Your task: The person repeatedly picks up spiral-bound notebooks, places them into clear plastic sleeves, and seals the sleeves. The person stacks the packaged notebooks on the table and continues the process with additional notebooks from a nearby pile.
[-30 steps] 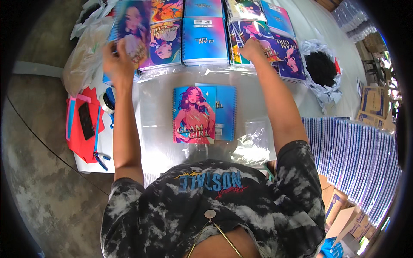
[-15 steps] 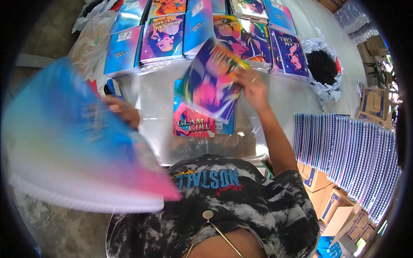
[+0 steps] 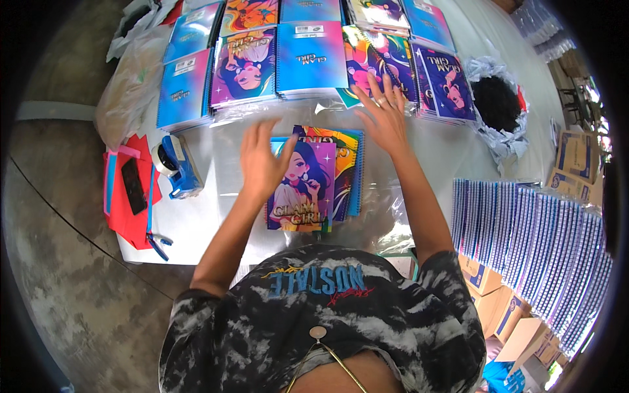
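In front of me on the table lies a small fanned pile of spiral notebooks; its top notebook [image 3: 303,190] has a purple cover with a drawn long-haired figure. A yellow-and-dark notebook [image 3: 346,171] and a blue edge show beneath it on the right. My left hand [image 3: 262,157] is over the pile's upper left corner, thumb and fingers apart, holding nothing. Farther off, my right hand [image 3: 385,118] is spread at the near edge of a stack of colourful notebooks [image 3: 373,59]; whether it touches them I cannot tell.
Rows of stacked notebooks [image 3: 309,59] line the far side. At left are a blue tape dispenser [image 3: 180,167], a black phone [image 3: 134,187] on red material and pliers [image 3: 159,245]. A plastic-lined hole [image 3: 495,103] and a long notebook row [image 3: 524,236] are at right, boxes [image 3: 576,157] beyond.
The large blue-pink notebook in my left hand has gone from the left; that hand is now empty over the pile. My right hand has let go of its colourful notebook and moved away. The pile has grown.
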